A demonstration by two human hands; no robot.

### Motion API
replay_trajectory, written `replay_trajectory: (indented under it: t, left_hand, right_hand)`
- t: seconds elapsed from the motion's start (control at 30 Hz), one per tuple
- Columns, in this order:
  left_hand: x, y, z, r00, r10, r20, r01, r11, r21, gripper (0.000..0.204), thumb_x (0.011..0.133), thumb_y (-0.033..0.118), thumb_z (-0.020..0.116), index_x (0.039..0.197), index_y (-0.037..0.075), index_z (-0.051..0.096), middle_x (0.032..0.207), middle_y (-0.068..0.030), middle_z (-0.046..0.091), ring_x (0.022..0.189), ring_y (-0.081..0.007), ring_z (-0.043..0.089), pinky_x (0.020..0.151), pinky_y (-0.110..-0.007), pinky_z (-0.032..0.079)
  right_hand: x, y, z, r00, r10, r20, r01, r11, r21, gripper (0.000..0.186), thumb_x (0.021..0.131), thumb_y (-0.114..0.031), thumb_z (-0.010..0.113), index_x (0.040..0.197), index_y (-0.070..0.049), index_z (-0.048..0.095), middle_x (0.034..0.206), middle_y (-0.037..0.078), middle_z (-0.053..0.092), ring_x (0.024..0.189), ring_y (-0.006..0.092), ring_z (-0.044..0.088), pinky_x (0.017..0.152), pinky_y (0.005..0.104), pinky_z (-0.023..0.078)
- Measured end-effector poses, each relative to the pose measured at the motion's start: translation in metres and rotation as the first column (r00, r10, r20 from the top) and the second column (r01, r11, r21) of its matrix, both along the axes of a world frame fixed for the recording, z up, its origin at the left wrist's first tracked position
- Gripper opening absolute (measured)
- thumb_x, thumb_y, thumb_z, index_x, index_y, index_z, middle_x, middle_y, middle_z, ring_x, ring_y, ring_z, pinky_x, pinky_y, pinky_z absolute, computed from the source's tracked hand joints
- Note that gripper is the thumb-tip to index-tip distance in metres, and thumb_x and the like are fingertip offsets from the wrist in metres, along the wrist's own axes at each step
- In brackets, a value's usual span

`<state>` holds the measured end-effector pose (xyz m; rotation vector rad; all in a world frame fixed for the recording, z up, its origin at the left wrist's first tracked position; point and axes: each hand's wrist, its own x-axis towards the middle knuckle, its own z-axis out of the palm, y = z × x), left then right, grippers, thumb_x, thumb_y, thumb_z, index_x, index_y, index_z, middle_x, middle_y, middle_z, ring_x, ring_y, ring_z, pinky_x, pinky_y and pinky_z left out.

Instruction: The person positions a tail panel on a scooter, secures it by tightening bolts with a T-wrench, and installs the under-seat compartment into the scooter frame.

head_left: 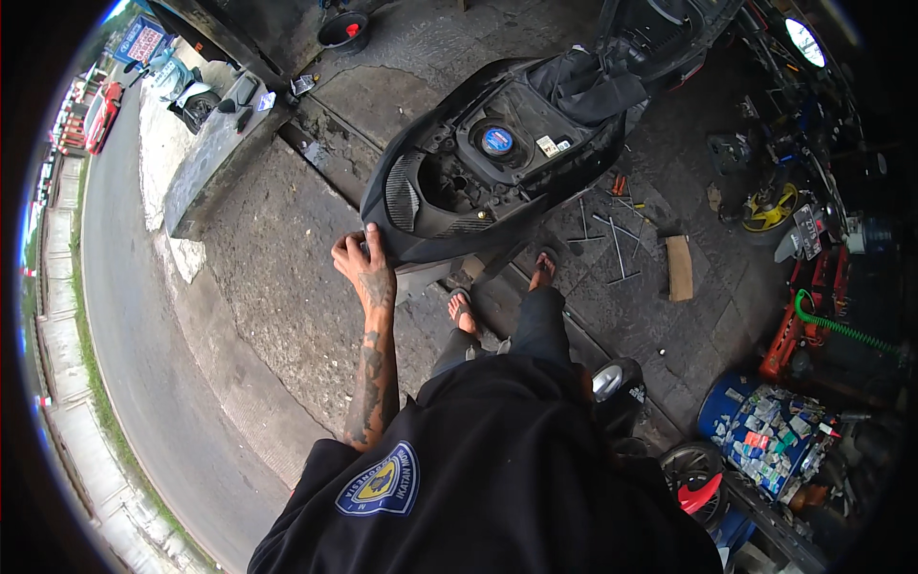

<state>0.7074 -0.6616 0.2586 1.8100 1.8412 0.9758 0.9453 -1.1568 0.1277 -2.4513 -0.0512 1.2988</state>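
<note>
A black scooter [574, 182] stands in front of me with its seat [660, 33] tipped up at the far end. Its bared top shows a round fuel cap [497, 141] with a blue label, and dark cloth [593, 91] bunched in the space beyond. At the near left corner, my left hand [363, 263] is closed on the edge of the scooter's black body panel [406, 230], one finger lying on its top and the others curled beside it. My right hand is out of sight behind my dark shirt.
T-handle wrenches [617, 249] and screwdrivers [620, 185] lie on the floor right of the scooter, near a brown cardboard piece [679, 268]. A blue drum [727, 407] and red stand [789, 330] are at right. A floor channel [330, 153] runs beside the scooter; a road [124, 287] passes left.
</note>
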Motion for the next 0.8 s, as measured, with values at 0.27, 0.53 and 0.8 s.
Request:
replay_trajectory:
  t: [0.27, 0.53, 0.8]
  left_hand:
    - [0.001, -0.009, -0.002, 0.999, -0.032, 0.009, 0.032, 0.999, -0.025, 0.035, 0.101, 0.029, 0.047, 0.111, -0.003, 0.054, 0.116, -0.0203, 0.049, 0.107, -0.0363, 0.046, 0.096, -0.045, 0.036]
    - [0.08, -0.018, 0.061, 0.986, 0.12, -0.117, -0.093, 0.972, 0.215, 0.038, 0.098, 0.027, 0.054, 0.125, 0.001, 0.052, 0.128, -0.0176, 0.045, 0.126, -0.0337, 0.038, 0.106, -0.047, 0.031]
    - [0.176, -0.004, 0.024, 0.751, -0.461, -0.472, 0.438, 0.884, -0.165, 0.029, 0.086, 0.02, 0.065, 0.111, 0.005, 0.065, 0.107, -0.0156, 0.064, 0.105, -0.0351, 0.058, 0.096, -0.043, 0.041]
  right_hand:
    - [0.056, 0.01, -0.014, 0.997, 0.0, -0.074, 0.001, 1.0, 0.02, 0.04, 0.097, -0.036, 0.048, 0.109, -0.001, 0.063, 0.095, 0.017, 0.068, 0.08, 0.0282, 0.066, 0.073, 0.0399, 0.049]
    - [0.137, 0.036, -0.039, 0.985, 0.035, -0.171, -0.019, 0.995, 0.097, 0.04, 0.097, -0.036, 0.048, 0.11, -0.001, 0.063, 0.096, 0.017, 0.068, 0.082, 0.0293, 0.066, 0.075, 0.0403, 0.049]
    - [0.194, 0.033, -0.068, 0.967, 0.008, -0.254, 0.037, 0.985, 0.17, 0.041, 0.097, -0.037, 0.047, 0.112, -0.002, 0.062, 0.098, 0.017, 0.068, 0.084, 0.0305, 0.066, 0.077, 0.0407, 0.049]
